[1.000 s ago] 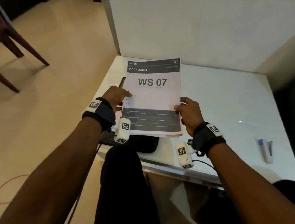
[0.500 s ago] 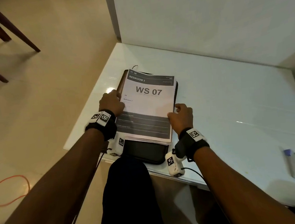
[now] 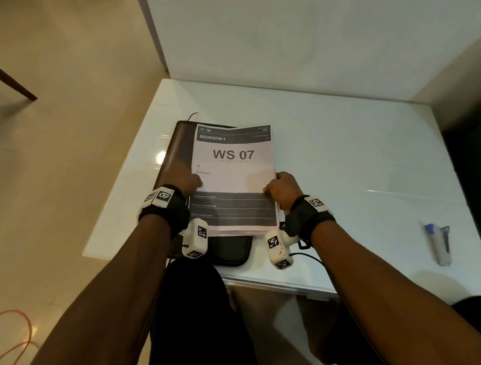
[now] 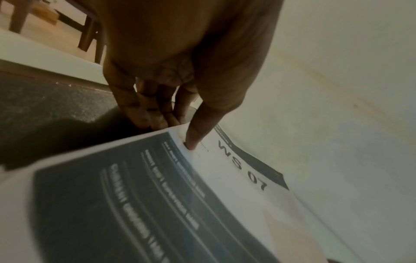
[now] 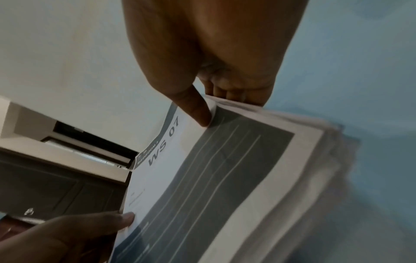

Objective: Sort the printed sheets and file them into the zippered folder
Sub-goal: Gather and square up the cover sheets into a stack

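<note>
I see both my hands, left hand (image 3: 181, 178) and right hand (image 3: 282, 189), pinching the sheet stack (image 3: 234, 180) edges between thumb and fingers (image 4: 144, 113), zippered folder (image 3: 227, 250) beneath.

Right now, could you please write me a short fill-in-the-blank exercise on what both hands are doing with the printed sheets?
1. The top sheet of the paper stack reads WS ____.
2. The stack lies on a dark ____, which rests on the white table.
3. The left hand and the right hand each hold a long ____ of the stack.
4. A marker pen lies to the person's ____ of the stack.

Missing words: 07; zippered folder; edge; right
</note>
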### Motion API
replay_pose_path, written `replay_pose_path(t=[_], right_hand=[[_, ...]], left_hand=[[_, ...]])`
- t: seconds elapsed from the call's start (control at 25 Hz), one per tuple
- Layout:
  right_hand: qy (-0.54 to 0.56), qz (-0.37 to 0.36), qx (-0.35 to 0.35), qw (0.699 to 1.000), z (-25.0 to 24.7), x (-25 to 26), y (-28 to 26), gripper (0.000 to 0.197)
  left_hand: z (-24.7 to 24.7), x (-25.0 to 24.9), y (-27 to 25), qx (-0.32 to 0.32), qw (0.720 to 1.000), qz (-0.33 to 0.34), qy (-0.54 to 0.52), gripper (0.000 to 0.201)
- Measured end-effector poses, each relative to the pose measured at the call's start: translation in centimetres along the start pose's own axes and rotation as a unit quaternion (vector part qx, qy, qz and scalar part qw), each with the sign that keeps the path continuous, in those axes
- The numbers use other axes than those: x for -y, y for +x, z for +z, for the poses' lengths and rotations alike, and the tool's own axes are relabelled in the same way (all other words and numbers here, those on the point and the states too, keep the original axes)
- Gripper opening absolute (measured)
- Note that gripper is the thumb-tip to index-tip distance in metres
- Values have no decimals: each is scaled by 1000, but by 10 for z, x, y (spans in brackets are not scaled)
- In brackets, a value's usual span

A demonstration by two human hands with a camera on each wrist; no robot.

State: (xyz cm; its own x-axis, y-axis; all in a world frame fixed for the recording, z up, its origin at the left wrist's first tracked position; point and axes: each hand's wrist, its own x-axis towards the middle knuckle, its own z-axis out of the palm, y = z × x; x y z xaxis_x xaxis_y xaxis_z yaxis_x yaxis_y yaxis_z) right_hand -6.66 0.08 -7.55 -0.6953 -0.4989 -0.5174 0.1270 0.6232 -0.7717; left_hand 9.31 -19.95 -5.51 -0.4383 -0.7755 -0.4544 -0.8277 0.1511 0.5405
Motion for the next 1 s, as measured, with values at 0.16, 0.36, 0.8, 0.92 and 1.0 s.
replay_pose_path(t=[0.16,0.36,0.8,0.92,1.0], right_hand=[[20,10,5,1000,-26,-11,-22,36],[63,9,-85,994,-105,-31,-33,37],[-29,48,-182,982,-273,-91,9,44],[-47,60,-183,980,-271,-101,17,44],[-61,75,-196,976,-268,-104,16,42]], left_hand=[[12,-13,-3,70,995,-20,-61,35],[57,-84,-44,101,982,39,-155,35],[222,-211,-84,192,954,131,-187,70],[234,-212,-79,162,967,151,-124,64],[235,-207,-75,141,973,153,-102,61]])
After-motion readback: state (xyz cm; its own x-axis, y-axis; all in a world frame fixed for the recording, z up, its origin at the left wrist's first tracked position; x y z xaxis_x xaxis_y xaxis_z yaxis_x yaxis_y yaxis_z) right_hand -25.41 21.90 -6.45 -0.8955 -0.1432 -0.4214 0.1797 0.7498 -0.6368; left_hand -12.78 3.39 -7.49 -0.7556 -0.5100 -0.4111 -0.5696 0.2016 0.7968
